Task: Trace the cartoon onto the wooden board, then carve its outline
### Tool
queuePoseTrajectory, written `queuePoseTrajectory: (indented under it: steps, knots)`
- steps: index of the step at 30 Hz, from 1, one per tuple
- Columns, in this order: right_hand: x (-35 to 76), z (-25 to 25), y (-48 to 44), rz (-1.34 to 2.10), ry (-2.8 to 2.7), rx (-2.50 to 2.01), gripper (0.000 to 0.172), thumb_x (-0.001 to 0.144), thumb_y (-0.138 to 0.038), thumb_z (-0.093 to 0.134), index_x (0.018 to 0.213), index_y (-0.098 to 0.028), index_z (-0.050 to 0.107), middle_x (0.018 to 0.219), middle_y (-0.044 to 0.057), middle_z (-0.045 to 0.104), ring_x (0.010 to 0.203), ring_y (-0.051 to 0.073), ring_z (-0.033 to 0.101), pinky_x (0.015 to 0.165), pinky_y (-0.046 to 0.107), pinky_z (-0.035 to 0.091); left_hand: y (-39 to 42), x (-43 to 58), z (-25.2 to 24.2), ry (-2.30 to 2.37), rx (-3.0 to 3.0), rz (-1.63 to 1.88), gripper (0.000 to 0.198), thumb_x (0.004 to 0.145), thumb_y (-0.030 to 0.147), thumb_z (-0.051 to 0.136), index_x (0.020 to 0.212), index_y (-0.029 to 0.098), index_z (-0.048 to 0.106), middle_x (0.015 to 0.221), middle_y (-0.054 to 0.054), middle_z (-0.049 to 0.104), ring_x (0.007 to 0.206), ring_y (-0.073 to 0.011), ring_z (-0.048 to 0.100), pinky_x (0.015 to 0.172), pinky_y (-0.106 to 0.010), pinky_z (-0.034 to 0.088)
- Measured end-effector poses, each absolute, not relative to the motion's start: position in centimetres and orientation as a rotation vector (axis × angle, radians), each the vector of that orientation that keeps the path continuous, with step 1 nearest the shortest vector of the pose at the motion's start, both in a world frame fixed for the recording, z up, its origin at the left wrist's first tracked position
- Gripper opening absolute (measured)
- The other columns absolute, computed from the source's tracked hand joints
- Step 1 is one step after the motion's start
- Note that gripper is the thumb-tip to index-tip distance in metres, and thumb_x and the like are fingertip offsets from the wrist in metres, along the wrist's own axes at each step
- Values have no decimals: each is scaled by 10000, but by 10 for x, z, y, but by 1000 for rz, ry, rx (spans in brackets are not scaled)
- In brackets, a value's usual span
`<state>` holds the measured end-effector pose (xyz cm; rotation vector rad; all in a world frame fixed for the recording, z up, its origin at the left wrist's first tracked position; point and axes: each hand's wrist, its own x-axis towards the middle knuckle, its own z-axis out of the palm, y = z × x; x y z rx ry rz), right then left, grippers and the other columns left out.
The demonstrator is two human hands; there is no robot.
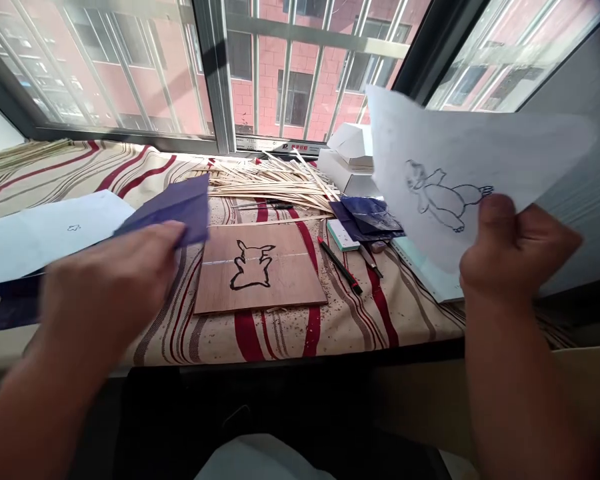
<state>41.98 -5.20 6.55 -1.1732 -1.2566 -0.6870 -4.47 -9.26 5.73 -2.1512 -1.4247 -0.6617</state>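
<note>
Beyond the barred window [220, 73] we see a brick building. Below it, a striped cloth [260, 340] covers the ledge, and on that lies a plywood board [293, 283] with a thick black outline of a cartoon figure. Just behind the board is a heap of thin wooden strips [265, 183].

Our right hand [517, 257] is raised near the right end of the ledge, pinching the lower edge of a white paper sheet [480, 153] between thumb and curled fingers. The sheet bears a pencil drawing. Our left hand [110, 287], blurred by motion, is half closed on the corner of a dark blue carbon sheet [167, 210], which it holds over the ledge just left of the board.

Both sheets look light and limp, so they will likely flop and crease; an edge or corner is the place to grip them. The carbon sheet may also smudge. Beside the board lies a red-and-black marker [339, 265].
</note>
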Motion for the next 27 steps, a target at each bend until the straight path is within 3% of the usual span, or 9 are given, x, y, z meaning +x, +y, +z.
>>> queuePoseTrajectory:
  steps: [2, 5, 9, 12, 16, 18, 21, 24, 27]
  knots:
    - [417, 62, -55, -559, -1298, -1217, 491, 816, -391, 628, 540, -257, 246, 518, -55, 177, 517, 85, 221, 514, 318, 171, -98, 3, 60, -1133, -2107, -577, 320, 1037, 125, 563, 1289, 68, 751, 1211, -161, 846, 1012, -297, 843, 703, -329, 618]
    - [410, 59, -61, -444, -1362, -1270, 508, 822, -398, 646, 531, -253, 257, 521, -58, 191, 527, 89, 221, 496, 302, 178, -97, 52, 49, -939, -2228, -547, 415, 949, -6, 455, 1171, 20, 805, 1159, -165, 854, 963, -297, 854, 693, -362, 670]
    - [391, 66, -69, -489, -1396, -1205, 521, 887, -411, 644, 550, -244, 284, 498, -71, 192, 505, 82, 213, 481, 292, 166, -94, 79, 27, -978, -2343, -426, 437, 870, -19, 516, 1179, 36, 820, 1197, -169, 848, 1005, -311, 847, 675, -354, 682]
    - [370, 76, -75, -514, -1502, -1160, 415, 939, -356, 624, 578, -204, 489, 487, -41, 382, 480, 95, 350, 478, 275, 286, -96, 85, 20, -1021, -2396, -327, 467, 849, -12, 562, 1247, 38, 803, 1260, -204, 823, 1052, -344, 836, 715, -378, 694]
    - [335, 89, -83, -503, -1750, -1054, 277, 1040, -267, 574, 1017, -173, 833, 832, 104, 794, 758, 236, 754, 706, 354, 597, -101, 88, 24, -1064, -2454, -238, 465, 880, 15, 593, 1306, 32, 778, 1280, -246, 804, 1081, -383, 823, 731, -400, 695]
    - [318, 92, -84, -475, -1898, -973, 318, 1071, -236, 552, 1221, -196, 829, 1111, 133, 849, 1002, 279, 814, 898, 405, 649, -103, 93, 28, -1075, -2492, -205, 455, 907, 30, 596, 1331, 25, 761, 1293, -264, 793, 1110, -395, 814, 753, -405, 693]
    - [295, 87, -81, -384, -2114, -892, 384, 1090, -176, 507, 1353, -205, 786, 1364, 97, 800, 1255, 259, 773, 1099, 410, 623, -104, 105, 31, -1112, -2515, -203, 419, 956, 74, 588, 1340, 18, 746, 1275, -289, 790, 1068, -401, 820, 729, -409, 681]
    - [281, 72, -72, -377, -2338, -851, 397, 1092, -138, 484, 1354, -154, 782, 1389, 91, 784, 1257, 242, 776, 1060, 381, 652, -108, 115, 28, -1113, -2516, -237, 356, 980, 137, 602, 1278, 41, 771, 1216, -283, 806, 1063, -409, 815, 765, -442, 679]
    - [275, 53, -67, -457, -2464, -797, 376, 1082, -105, 494, 1295, -115, 803, 1343, 97, 802, 1179, 256, 807, 953, 373, 692, -122, 111, 17, -1037, -2530, -344, 332, 970, 218, 644, 1230, 78, 795, 1214, -249, 813, 1108, -417, 797, 950, -520, 661]
